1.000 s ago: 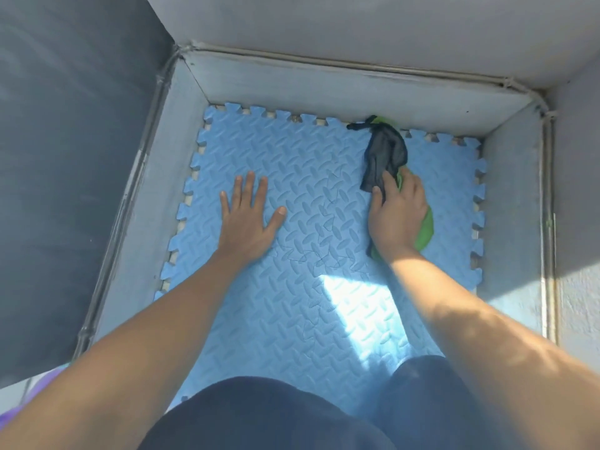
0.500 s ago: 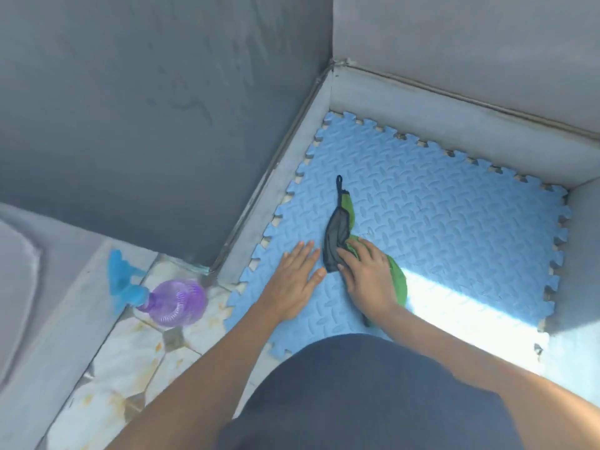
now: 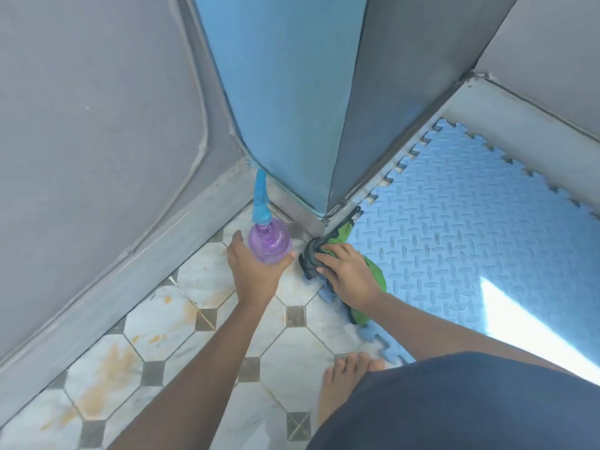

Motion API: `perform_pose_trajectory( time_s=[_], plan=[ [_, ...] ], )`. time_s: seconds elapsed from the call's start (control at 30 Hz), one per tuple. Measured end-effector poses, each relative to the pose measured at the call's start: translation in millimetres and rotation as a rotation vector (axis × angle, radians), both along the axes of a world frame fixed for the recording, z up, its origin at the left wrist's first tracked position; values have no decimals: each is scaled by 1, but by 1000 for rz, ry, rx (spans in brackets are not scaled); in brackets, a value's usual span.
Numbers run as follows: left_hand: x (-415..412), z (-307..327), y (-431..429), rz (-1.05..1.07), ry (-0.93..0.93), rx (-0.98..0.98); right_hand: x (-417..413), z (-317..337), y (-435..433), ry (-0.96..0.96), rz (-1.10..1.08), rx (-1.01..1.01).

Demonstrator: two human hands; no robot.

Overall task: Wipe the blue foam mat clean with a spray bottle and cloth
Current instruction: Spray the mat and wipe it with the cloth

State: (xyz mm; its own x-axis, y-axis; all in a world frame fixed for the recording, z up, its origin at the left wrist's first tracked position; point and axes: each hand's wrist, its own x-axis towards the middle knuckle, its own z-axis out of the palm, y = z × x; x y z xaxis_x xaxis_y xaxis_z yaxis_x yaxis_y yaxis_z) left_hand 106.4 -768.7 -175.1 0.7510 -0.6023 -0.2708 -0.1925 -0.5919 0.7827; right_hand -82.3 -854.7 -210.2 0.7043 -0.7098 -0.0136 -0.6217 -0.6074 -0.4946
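Both hands are now working: the left hand, off the mat, is gripping the spray bottle; the right hand is pinning the cloth at the mat's near-left corner; respraying is likely coming.

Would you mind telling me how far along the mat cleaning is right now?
Done: cannot tell how much of the blue foam mat is wiped. In hand: the left hand is closing round the purple spray bottle; the right hand presses the cloth at the mat's corner. Left: spraying and wiping.

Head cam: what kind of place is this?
Probably a home floor corner, maybe a play nook: patterned floor tiles, an interlocking blue mat laid between grey walls, and a spray bottle standing on the tiles.
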Motion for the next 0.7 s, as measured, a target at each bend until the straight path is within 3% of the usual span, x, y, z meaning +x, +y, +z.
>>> perform_pose_trajectory(
  time_s=[0.1, 0.2, 0.53, 0.63, 0.7],
  plan=[
    [22, 4, -20, -111, 45, -36, 8, 3, 7, -41, -29, 28],
    [27, 16, -27, -157, -54, -39, 21, 8, 7, -99, -25, 139],
    [57, 17, 16, 173, -64, -81, 127, 59, -20, -293, -1, 322],
    [53, 19, 30, 242, -234, 11, 147, 76, -26, -279, 17, 436],
    [41, 25, 36, 248, -424, -66, 149, 75, -26, -174, 69, 489]
  ],
)
